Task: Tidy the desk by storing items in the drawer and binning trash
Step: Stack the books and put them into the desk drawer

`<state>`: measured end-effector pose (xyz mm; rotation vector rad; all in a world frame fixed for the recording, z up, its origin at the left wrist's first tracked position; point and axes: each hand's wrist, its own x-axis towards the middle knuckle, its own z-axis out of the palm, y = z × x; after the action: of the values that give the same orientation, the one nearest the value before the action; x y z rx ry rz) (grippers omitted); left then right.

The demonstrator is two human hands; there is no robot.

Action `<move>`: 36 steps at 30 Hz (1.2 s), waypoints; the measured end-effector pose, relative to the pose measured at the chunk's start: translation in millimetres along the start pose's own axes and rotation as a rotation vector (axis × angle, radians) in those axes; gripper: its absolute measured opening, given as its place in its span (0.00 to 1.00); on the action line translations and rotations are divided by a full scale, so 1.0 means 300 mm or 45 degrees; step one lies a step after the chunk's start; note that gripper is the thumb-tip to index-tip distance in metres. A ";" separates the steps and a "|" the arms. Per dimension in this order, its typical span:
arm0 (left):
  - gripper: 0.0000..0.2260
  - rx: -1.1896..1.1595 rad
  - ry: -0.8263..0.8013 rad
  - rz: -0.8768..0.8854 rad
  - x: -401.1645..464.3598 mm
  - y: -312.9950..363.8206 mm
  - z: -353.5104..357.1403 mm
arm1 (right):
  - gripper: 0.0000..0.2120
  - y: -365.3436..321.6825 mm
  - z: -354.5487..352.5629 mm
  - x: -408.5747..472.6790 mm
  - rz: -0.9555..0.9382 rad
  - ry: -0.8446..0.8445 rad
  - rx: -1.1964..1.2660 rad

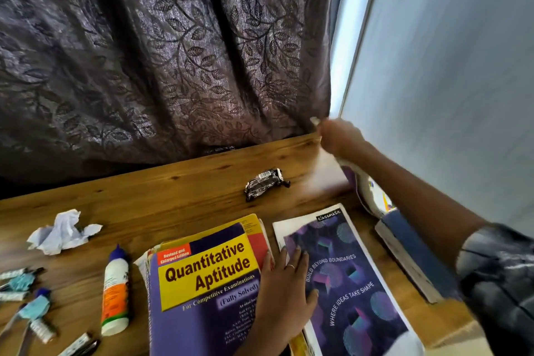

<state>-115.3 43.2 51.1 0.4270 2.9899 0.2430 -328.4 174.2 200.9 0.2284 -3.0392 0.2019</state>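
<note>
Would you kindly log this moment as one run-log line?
left hand: flat across Quantitative Aptitude book and purple notebook | right hand: blurred, gripping something pale at desk corner | crumpled paper, wrapper: unbinned

Purples, yellow and wood brown

The curtain [161,61] is grey-purple with a leaf pattern; the worktop [179,188] is grained brown wood; the book [202,283] is purple with a yellow panel; the notebook [355,277] shows purple geometric shapes; the glue [115,292] is white, orange and blue-capped.

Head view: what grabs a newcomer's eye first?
The yellow-and-purple Quantitative Aptitude book at front centre, with the left hand resting flat across it and the purple notebook beside it. Behind, the right hand reaches to the desk's far corner by the dark leaf-patterned curtain. Crumpled paper lies at left.
</note>
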 end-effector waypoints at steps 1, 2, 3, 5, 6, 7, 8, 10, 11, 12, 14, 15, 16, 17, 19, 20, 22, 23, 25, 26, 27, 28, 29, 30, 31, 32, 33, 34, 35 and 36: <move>0.29 -0.014 0.003 -0.020 -0.004 0.001 -0.003 | 0.14 0.020 -0.039 0.004 0.033 0.025 0.058; 0.29 -0.023 -0.005 -0.025 -0.005 0.003 -0.006 | 0.14 0.042 -0.072 0.003 0.066 0.054 0.100; 0.29 -0.006 0.013 0.002 -0.007 0.006 -0.009 | 0.13 0.058 -0.103 -0.004 0.096 0.098 0.124; 0.31 0.036 -0.038 0.019 -0.001 0.008 -0.014 | 0.11 0.076 -0.156 -0.037 0.102 0.223 0.149; 0.31 0.043 -0.040 0.004 -0.002 0.007 -0.013 | 0.12 0.078 -0.181 -0.061 0.086 0.288 0.172; 0.32 0.054 -0.022 0.004 -0.001 0.005 -0.012 | 0.14 0.075 -0.205 -0.094 0.047 0.355 0.205; 0.34 0.049 0.008 0.005 0.000 0.004 -0.008 | 0.16 0.069 -0.224 -0.131 -0.035 0.423 0.241; 0.38 -0.147 0.096 -0.026 0.002 0.005 -0.001 | 0.20 0.049 -0.238 -0.212 -0.342 0.493 0.267; 0.38 -0.321 0.184 -0.071 0.002 0.004 0.000 | 0.21 0.040 -0.231 -0.260 -0.519 0.461 0.258; 0.36 -0.539 0.274 -0.138 0.001 0.005 -0.005 | 0.22 0.035 -0.203 -0.306 -0.653 0.389 0.263; 0.33 -0.961 0.412 -0.241 -0.005 0.002 -0.021 | 0.23 0.043 -0.119 -0.404 -0.731 0.207 0.313; 0.32 -1.107 0.525 -0.259 -0.008 -0.003 -0.031 | 0.23 0.050 -0.063 -0.454 -0.724 0.128 0.346; 0.29 -1.189 0.622 -0.263 -0.009 -0.009 -0.037 | 0.23 0.058 -0.005 -0.505 -0.708 0.060 0.374; 0.27 -1.225 0.690 -0.254 -0.011 -0.014 -0.040 | 0.23 0.067 0.053 -0.558 -0.698 0.012 0.370; 0.25 -1.197 0.713 -0.236 -0.015 -0.012 -0.047 | 0.24 0.085 0.139 -0.658 -0.728 0.022 0.301; 0.26 -1.174 0.692 -0.230 -0.016 -0.011 -0.045 | 0.24 0.091 0.158 -0.706 -0.724 0.041 0.266; 0.26 -1.145 0.620 -0.238 -0.016 -0.007 -0.041 | 0.18 0.115 0.170 -0.787 -0.676 0.119 0.251; 0.25 -1.112 0.592 -0.239 -0.015 -0.008 -0.036 | 0.15 0.133 0.173 -0.825 -0.645 0.172 0.265; 0.26 -0.970 0.530 -0.236 -0.011 -0.008 -0.039 | 0.15 0.164 0.192 -0.887 -0.549 0.189 0.346; 0.27 -0.857 0.477 -0.226 -0.004 -0.009 -0.034 | 0.17 0.168 0.207 -0.915 -0.508 0.167 0.372; 0.27 -0.728 0.422 -0.197 0.003 -0.006 -0.028 | 0.19 0.169 0.233 -0.941 -0.477 0.143 0.373; 0.27 -0.592 0.357 -0.159 0.007 -0.002 -0.021 | 0.18 0.162 0.262 -0.966 -0.461 0.125 0.356; 0.27 -0.464 0.285 -0.124 0.012 -0.001 -0.015 | 0.15 0.150 0.291 -0.986 -0.463 0.116 0.330; 0.27 -0.354 0.217 -0.097 0.012 0.002 -0.015 | 0.11 0.139 0.318 -1.006 -0.469 0.121 0.294; 0.27 -0.267 0.157 -0.076 0.014 0.003 -0.014 | 0.08 0.131 0.340 -1.022 -0.461 0.107 0.273; 0.28 -0.211 0.115 -0.060 0.014 0.004 -0.014 | 0.08 0.125 0.357 -1.035 -0.426 0.073 0.276; 0.28 -0.175 0.083 -0.049 0.014 0.004 -0.012 | 0.10 0.124 0.368 -1.044 -0.381 0.020 0.282; 0.29 -0.153 0.062 -0.041 0.014 0.005 -0.013 | 0.14 0.120 0.372 -1.043 -0.343 -0.039 0.278; 0.29 -0.140 0.047 -0.036 0.014 0.005 -0.013 | 0.14 0.119 0.365 -1.035 -0.317 -0.115 0.279; 0.29 -0.123 0.044 -0.029 0.013 0.005 -0.012 | 0.11 0.110 0.339 -1.019 -0.296 -0.173 0.299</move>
<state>-119.2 45.2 54.7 0.3824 2.9989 0.3942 -40.2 236.3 66.9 0.6323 -3.0811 0.5457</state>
